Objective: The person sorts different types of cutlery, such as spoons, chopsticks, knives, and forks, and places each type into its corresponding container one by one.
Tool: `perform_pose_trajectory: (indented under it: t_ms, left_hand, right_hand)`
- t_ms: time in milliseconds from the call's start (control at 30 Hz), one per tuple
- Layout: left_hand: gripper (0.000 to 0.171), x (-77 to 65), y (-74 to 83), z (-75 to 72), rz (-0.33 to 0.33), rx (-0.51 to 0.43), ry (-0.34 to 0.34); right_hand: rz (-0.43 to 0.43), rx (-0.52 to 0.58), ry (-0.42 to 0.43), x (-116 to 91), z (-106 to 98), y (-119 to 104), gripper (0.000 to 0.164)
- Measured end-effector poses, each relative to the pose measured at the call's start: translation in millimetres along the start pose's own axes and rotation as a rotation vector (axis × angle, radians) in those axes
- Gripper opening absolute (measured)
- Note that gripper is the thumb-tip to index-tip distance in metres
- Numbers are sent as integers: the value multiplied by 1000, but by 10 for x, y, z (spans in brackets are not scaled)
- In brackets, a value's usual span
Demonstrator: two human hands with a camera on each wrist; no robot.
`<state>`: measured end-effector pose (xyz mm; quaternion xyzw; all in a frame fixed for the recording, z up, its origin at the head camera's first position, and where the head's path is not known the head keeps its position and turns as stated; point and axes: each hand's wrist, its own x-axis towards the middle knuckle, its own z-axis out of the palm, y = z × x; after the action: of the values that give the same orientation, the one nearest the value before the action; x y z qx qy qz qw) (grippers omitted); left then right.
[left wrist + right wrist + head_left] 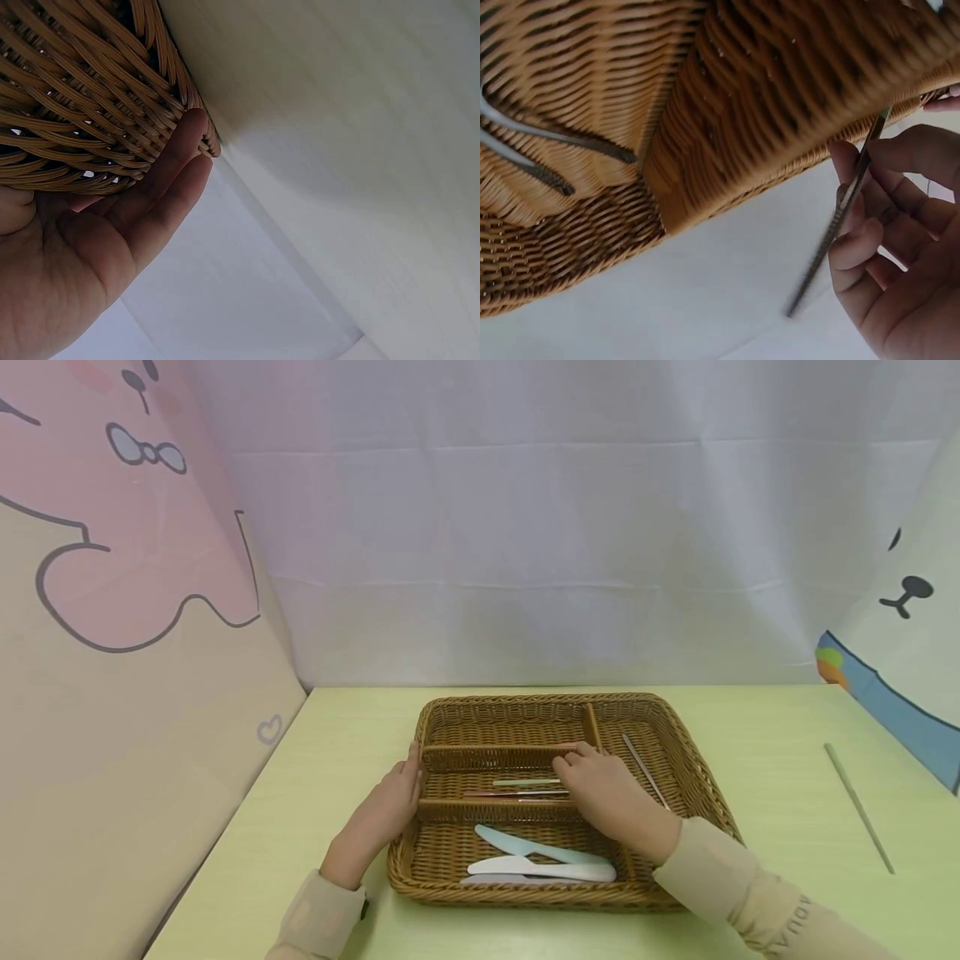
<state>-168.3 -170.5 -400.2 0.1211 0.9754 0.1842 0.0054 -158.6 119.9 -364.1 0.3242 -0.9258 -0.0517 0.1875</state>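
Observation:
My left hand (386, 806) rests against the left side of a brown wicker basket (525, 906). In the left wrist view its fingers (169, 202) lie nearly straight along the woven outer wall; the thumb is mostly hidden. Over the middle compartment, my right hand (611, 789) pinches a thin metal chopstick (832, 232), textured toward its lower end. Beside that hand, several thin chopsticks (525, 782) lie in this compartment, one pale green. Another metal chopstick (645, 768) lies in the right-hand compartment; the right wrist view shows two textured chopstick ends (600, 145) there.
The front compartment holds a pale blue knife (517, 843), a white knife (540, 867) and a grey knife (495, 879). On the pale green table (780, 827), a lone greyish-green chopstick (858, 810) lies to the right. Curtain-like cloth (510, 527) stands behind, with printed panels at both sides.

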Motion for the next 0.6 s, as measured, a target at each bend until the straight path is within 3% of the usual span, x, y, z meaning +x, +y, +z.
perform_pose_trajectory:
  t_ms: [400,600]
  left_hand:
    - [54,-15,-9,4,0,2,0]
    - [54,-2,-9,8,5,0,0]
  right_hand:
    - [-75,51,36,60,77,-85,21]
    - [-80,76,-19,71,111,-99,21]
